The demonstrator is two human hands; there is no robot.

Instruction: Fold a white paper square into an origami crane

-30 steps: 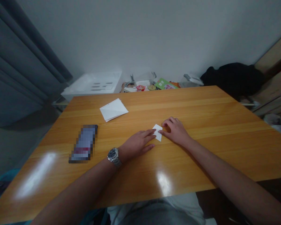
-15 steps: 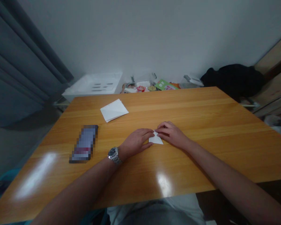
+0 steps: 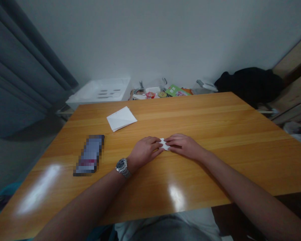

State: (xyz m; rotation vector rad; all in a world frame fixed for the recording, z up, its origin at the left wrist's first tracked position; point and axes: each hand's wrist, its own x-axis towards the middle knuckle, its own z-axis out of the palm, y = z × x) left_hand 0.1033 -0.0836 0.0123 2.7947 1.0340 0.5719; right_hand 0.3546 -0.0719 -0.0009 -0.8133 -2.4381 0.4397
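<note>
A small piece of folded white paper point(image 3: 163, 144) lies near the middle of the wooden table point(image 3: 203, 117). My left hand point(image 3: 144, 150), with a metal watch point(image 3: 122, 165) at its wrist, grips the paper's left side between thumb and fingers. From the right, my right hand point(image 3: 185, 145) pinches the opposite side, its fingertips close to those of the left. Only a narrow strip of paper shows between the hands; its outer edges are hidden under the fingers.
A stack of white paper sheets point(image 3: 121, 118) lies at the back left of the table. In front of it to the left is a phone point(image 3: 90, 155), its screen blurred. Beyond the far edge are a white plastic tray point(image 3: 100, 90), a green booklet point(image 3: 177, 90) and dark cloth point(image 3: 251, 85).
My right hand has come down toward me, fingers now lower on the paper. The left fingers have shifted slightly left. Less of the paper shows, and its lower corner is covered.
</note>
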